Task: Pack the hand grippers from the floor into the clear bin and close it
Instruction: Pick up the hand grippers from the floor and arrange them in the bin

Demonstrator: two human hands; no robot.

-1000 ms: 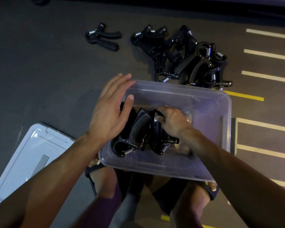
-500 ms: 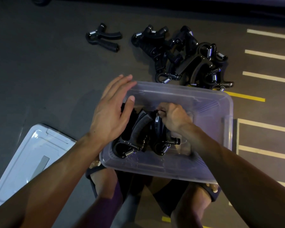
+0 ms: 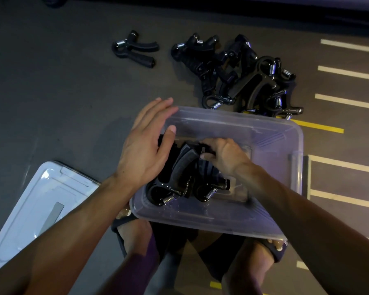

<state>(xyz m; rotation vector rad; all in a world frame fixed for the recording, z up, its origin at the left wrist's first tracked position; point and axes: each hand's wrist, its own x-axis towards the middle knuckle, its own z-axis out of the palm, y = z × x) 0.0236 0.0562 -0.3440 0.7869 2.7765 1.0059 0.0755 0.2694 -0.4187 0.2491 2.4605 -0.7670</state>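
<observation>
Right hand pinches a hand gripper into the clear bin, left end, packing tight. Left hand, fingers spread flat, steadies that corner. Pile waits beyond the far rim; lid lies left.

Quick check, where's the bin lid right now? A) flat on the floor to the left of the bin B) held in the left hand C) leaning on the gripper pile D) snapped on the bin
A: the lid lies flat on the floor left of the clear bin, untouched, while the left hand and right hand are both at the open bin.
</observation>
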